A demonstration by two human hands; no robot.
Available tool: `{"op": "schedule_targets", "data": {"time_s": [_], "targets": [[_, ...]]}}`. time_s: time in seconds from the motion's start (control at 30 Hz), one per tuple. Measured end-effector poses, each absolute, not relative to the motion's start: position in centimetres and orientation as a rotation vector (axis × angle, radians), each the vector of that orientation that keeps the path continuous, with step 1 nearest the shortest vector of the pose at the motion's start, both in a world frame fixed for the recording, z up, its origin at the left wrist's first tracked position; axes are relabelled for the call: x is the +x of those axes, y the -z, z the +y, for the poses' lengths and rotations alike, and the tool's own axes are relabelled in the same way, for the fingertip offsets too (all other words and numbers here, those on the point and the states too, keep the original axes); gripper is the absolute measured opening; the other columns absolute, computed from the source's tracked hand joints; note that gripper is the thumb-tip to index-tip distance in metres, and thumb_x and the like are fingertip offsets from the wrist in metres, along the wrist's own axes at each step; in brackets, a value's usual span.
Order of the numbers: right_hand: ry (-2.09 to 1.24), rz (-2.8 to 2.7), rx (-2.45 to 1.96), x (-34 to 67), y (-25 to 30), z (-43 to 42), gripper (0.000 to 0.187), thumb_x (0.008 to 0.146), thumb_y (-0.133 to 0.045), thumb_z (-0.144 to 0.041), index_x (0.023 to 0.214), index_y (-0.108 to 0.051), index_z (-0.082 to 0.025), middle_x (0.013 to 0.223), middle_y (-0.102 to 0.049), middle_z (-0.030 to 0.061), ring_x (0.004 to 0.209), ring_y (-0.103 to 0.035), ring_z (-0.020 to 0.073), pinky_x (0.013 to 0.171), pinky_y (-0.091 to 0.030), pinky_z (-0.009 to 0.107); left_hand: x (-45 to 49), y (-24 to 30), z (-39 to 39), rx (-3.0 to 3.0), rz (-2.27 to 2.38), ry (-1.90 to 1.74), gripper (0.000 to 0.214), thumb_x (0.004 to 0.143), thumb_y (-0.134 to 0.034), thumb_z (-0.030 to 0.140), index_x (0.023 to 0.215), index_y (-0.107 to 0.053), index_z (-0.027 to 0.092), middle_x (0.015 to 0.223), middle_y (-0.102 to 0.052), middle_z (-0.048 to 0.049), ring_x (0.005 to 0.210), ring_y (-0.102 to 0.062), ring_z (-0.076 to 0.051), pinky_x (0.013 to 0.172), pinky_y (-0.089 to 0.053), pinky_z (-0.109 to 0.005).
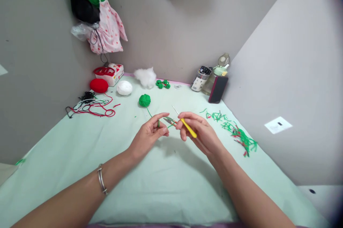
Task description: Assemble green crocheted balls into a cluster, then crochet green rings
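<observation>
My left hand is curled, with green yarn looped over a finger. That strand runs back to a green yarn ball on the table. My right hand grips a crochet hook by its yellow handle, its thin metal shaft pointing up and left. A short green strand stretches from the left fingertips toward the right fingers. Scissors with orange handles show between the two hands, partly hidden by the right fingers; they seem to lie on the table behind them.
Green and red yarn scraps lie at right, below a phone and a pen holder. At left are a red yarn ball, a white yarn ball and tangled strands. White stuffing sits at the back.
</observation>
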State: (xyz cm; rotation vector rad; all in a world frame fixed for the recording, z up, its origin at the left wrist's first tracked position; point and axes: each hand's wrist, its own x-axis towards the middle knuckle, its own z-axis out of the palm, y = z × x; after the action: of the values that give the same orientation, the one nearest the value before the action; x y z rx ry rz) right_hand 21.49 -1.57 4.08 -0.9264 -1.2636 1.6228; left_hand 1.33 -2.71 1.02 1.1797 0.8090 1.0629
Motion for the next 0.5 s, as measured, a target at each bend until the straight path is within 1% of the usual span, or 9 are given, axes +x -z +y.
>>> {"op": "schedule_targets", "data": {"time_s": [0.1,0.17,0.2,0.27,0.3,0.37,0.43,0.47,0.5], "targets": [[-1.619,-1.195,-0.863,21.55,-4.56,-1.71,0.021,0.082,-0.064,-0.027,0.102,-0.068,-0.021,0.093,-0.073,0.0052,0.059,-0.062,0.0133,0.062,-0.050,0.030,1.40,-1.07,-2.74,1.187,0.779,-1.061,0.072,0.084,-0.067,0.027,0.149,-0.035,0.021,0.076,-0.059,0.0041,0.079,-0.060,-0.015,0.086,-0.043,-0.031],[-1.561,-1.198,-0.854,21.40,-4.72,-1.87,0.022,0.080,-0.069,-0.025,0.102,-0.067,-0.023,0.093,-0.072,0.0036,0.058,-0.059,0.0120,0.062,-0.048,0.028,1.46,-1.00,-2.71,1.184,0.774,-1.061,0.080,0.083,-0.068,0.026,0.152,-0.028,0.021,0.075,-0.059,0.0047,0.078,-0.060,-0.015,0.086,-0.043,-0.031],[-1.521,-1.207,-0.860,21.29,-4.71,-1.94,0.020,0.080,-0.071,-0.027,0.100,-0.066,-0.023,0.088,-0.071,0.0023,0.057,-0.056,0.0112,0.061,-0.046,0.028,1.48,-0.94,-2.69,1.179,0.776,-1.062,0.080,0.082,-0.068,0.025,0.151,-0.028,0.021,0.075,-0.059,0.0048,0.077,-0.060,-0.015,0.086,-0.043,-0.031],[-1.426,-1.241,-0.893,21.08,-4.52,-2.03,0.017,0.085,-0.068,-0.038,0.092,-0.065,-0.022,0.074,-0.066,0.0002,0.054,-0.050,0.0108,0.057,-0.041,0.027,1.50,-0.81,-2.65,1.166,0.790,-1.063,0.073,0.082,-0.069,0.026,0.146,-0.035,0.021,0.075,-0.060,0.0045,0.078,-0.060,-0.015,0.085,-0.043,-0.032],[-1.356,-1.268,-0.922,21.01,-4.38,-2.05,0.022,0.088,-0.065,-0.043,0.087,-0.065,-0.021,0.069,-0.062,-0.0002,0.054,-0.048,0.0111,0.057,-0.040,0.027,1.50,-0.77,-2.64,1.159,0.800,-1.065,0.067,0.082,-0.070,0.026,0.141,-0.039,0.021,0.076,-0.060,0.0043,0.078,-0.061,-0.015,0.084,-0.043,-0.031],[-1.167,-1.338,-0.998,20.98,-4.14,-2.02,0.029,0.090,-0.061,-0.045,0.076,-0.064,-0.019,0.068,-0.058,0.0010,0.061,-0.048,0.0128,0.060,-0.040,0.027,1.50,-0.75,-2.67,1.150,0.816,-1.071,0.055,0.082,-0.070,0.028,0.131,-0.045,0.022,0.076,-0.061,0.0042,0.078,-0.062,-0.015,0.082,-0.043,-0.031],[-1.020,-1.371,-1.066,21.10,-4.04,-1.90,0.031,0.090,-0.060,-0.042,0.069,-0.061,-0.019,0.072,-0.057,0.0025,0.070,-0.051,0.0149,0.065,-0.042,0.028,1.52,-0.84,-2.75,1.150,0.822,-1.086,0.050,0.082,-0.069,0.028,0.126,-0.046,0.023,0.076,-0.061,0.0044,0.078,-0.062,-0.016,0.080,-0.043,-0.031],[-1.006,-1.365,-1.094,21.18,-4.04,-1.82,0.031,0.090,-0.060,-0.041,0.069,-0.060,-0.019,0.072,-0.056,0.0023,0.069,-0.051,0.0149,0.065,-0.042,0.028,1.54,-0.90,-2.80,1.152,0.824,-1.095,0.049,0.082,-0.069,0.028,0.125,-0.046,0.023,0.075,-0.062,0.0044,0.077,-0.062,-0.016,0.080,-0.044,-0.031],[-1.041,-1.352,-1.121,21.25,-4.04,-1.74,0.031,0.091,-0.059,-0.043,0.070,-0.060,-0.019,0.070,-0.055,0.0015,0.064,-0.049,0.0138,0.061,-0.041,0.028,1.57,-0.95,-2.85,1.156,0.827,-1.105,0.049,0.082,-0.069,0.028,0.125,-0.046,0.023,0.075,-0.062,0.0044,0.077,-0.062,-0.016,0.080,-0.044,-0.031]]}}
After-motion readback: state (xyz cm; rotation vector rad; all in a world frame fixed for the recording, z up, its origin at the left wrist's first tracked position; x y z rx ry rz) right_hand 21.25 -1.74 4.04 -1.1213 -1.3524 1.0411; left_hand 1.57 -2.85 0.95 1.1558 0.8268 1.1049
